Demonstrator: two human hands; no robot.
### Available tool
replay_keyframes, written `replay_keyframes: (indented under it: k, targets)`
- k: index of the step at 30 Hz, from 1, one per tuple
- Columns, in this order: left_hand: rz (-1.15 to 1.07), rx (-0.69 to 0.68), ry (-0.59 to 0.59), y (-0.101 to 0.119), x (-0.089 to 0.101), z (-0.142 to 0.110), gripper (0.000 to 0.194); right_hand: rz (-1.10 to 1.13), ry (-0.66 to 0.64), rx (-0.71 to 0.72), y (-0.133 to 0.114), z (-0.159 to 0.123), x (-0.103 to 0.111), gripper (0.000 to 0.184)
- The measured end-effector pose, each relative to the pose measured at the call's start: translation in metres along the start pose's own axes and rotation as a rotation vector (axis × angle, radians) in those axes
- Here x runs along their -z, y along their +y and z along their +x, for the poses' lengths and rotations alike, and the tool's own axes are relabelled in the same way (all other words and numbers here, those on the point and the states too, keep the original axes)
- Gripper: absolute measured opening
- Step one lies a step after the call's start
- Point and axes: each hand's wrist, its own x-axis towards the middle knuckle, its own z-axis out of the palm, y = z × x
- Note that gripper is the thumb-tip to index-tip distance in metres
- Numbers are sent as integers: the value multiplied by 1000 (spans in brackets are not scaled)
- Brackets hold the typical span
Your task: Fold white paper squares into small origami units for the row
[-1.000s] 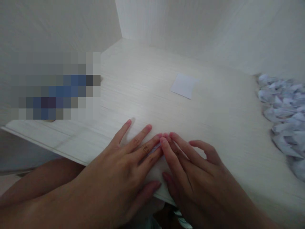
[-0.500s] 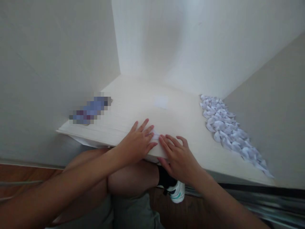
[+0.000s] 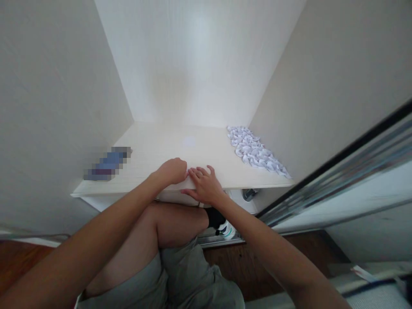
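Note:
Both hands rest at the front edge of a pale wooden shelf (image 3: 151, 150) set in a white alcove. My left hand (image 3: 172, 171) is curled, its fingers bent down onto the shelf. My right hand (image 3: 202, 184) lies beside it with fingers flat and its thumb under the shelf edge. A small white paper lies under the fingertips where the hands meet; it barely shows. Another small white paper square (image 3: 189, 140) lies farther back on the shelf.
A heap of several folded white paper pieces (image 3: 254, 151) runs along the shelf's right side. A blurred blue object (image 3: 107, 163) lies at the left. Walls close in on three sides. My bent knee (image 3: 170, 225) is below the shelf; a sliding door rail (image 3: 325, 184) is at right.
The view has pulled far back and up, so the whole alcove shows. The left hand's fingers have curled from flat; both hands stay on the paper at the shelf's front edge.

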Motion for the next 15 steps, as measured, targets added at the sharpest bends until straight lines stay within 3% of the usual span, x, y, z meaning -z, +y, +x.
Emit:
replay_keyframes:
  k: [4,9,15]
  targets:
    - [13,17,-73,1,6,9,39,-33,65,-50,-12,-2,-7,85]
    - [37,45,-122,-8,10,8,47,-46,150,-139,-27,-1,-13,86]
    - [70,46,-81,-5,10,3,52,-79,154,-150,-28,2,-14,88]
